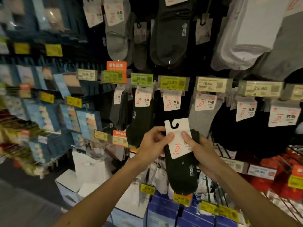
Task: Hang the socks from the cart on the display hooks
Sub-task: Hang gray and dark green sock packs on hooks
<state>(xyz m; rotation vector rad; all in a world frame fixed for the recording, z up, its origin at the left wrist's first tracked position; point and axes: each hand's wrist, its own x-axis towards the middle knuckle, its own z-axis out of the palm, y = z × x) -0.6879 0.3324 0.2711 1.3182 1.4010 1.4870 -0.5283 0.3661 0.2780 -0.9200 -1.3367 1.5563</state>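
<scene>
Black pair of ankle socks (180, 171) on a white cardboard header card (177, 138), up in front of the rack and held in both hands! Left hand (152, 143) pinching the card's left edge, thumb flat on the front. Right hand (200, 150) curled round the sock bundle from the right, thumb pressed on the card face. Black hook-shaped cut-out (174, 126) at the card's top, free, pointing up toward the yellow-green price label (172, 82) marked 25.90. Just above the card, a hanging pack with a white tag (171, 102), dark against the backing. To its left, black hanging socks (141, 123); to its right, grey hanging socks (199, 119) under a pale label (211, 84) reading 19.90. Metal display hooks themselves hard to make out in the gloom, possibly tucked behind the labels. Blue boxes (164, 213) low down, beneath the wrists.
</scene>
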